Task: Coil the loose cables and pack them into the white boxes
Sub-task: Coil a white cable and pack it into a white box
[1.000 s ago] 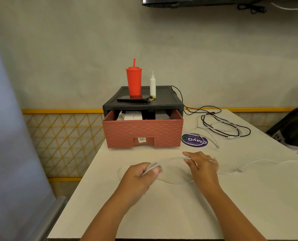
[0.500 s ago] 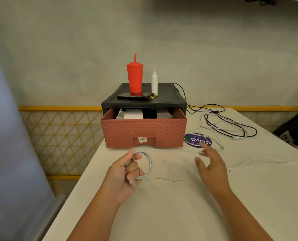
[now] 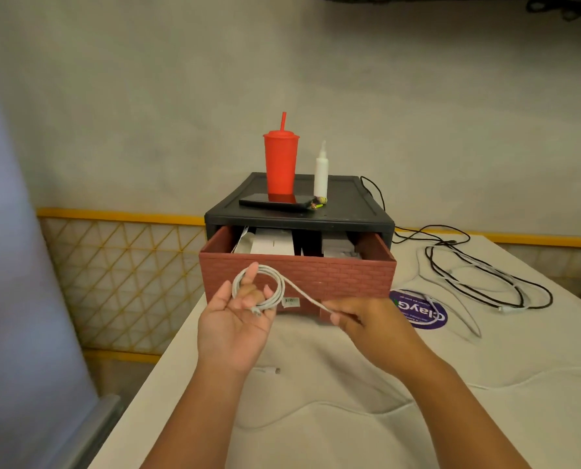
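My left hand (image 3: 235, 319) is raised palm up in front of the drawer, with a small coil of white cable (image 3: 275, 282) looped around its fingers. From the coil a straight stretch of the same cable runs down to my right hand (image 3: 367, 319), which pinches it between thumb and fingers. The rest of this cable trails over the table under my right arm toward the right edge. White boxes (image 3: 272, 243) lie inside the open brick-patterned drawer (image 3: 343, 275). A black cable (image 3: 485, 282) and another white cable lie tangled at the right rear of the table.
The drawer sits in a black cabinet (image 3: 343, 211) bearing a red cup with a straw (image 3: 280, 164), a white bottle (image 3: 320, 172) and a phone (image 3: 275, 202). A purple round sticker (image 3: 421, 311) lies right of the drawer. The table's left edge (image 3: 167, 346) drops beside a yellow lattice.
Both hands rose from the table to the drawer front. The left hand's coil gained a loop, and the right hand, open half a second ago, now pinches the cable.
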